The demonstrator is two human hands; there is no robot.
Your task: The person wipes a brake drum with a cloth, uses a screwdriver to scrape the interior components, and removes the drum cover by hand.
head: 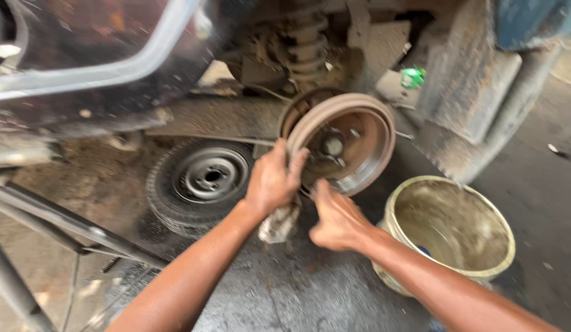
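A rusty brake drum (365, 132) sits on the hub of a raised vehicle, with wheel studs showing at its centre. My left hand (272, 179) grips the drum's left rim, and a dirty rag (279, 224) hangs beneath it. My right hand (336, 218) presses against the drum's lower edge with fingers curled; whether it holds anything is unclear. A coil spring (307, 46) stands above the drum under the wheel arch.
A loose wheel with tyre (199, 181) lies flat on the ground to the left. A dirty yellowish bucket (393, 212) stands at the right. A metal frame bar (70, 224) runs across the lower left. The vehicle body (82, 55) overhangs above.
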